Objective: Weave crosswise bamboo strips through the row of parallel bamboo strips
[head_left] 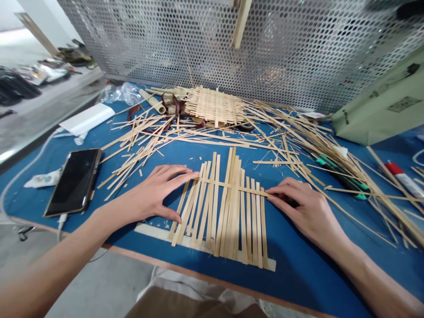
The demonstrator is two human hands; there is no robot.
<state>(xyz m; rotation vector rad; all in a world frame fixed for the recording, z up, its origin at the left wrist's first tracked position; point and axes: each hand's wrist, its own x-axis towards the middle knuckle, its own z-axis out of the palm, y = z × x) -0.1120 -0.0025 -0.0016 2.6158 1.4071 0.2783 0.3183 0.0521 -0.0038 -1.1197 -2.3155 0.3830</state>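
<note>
Thin pale bamboo strips (pixel 228 216) lie side by side on the blue table, their near ends over a whitish flat band (pixel 155 232). One narrow bamboo strip (pixel 253 191) runs crosswise through them, over some and under others. My right hand (pixel 303 205) pinches the right end of this cross strip between thumb and fingers. My left hand (pixel 162 190) is open, thumb apart from the fingers; its fingertips touch near the cross strip's left end, and the thumb rests by the leftmost upright strips.
Behind lie a woven bamboo piece (pixel 215 104) and many loose strips (pixel 142 141). A phone (pixel 74 181) and white power bank (pixel 88 119) are at left. On the right are a black-green tool (pixel 344 176), a red-capped tube (pixel 404 179) and a green bag (pixel 380 101). Perforated metal (pixel 165 44) stands behind.
</note>
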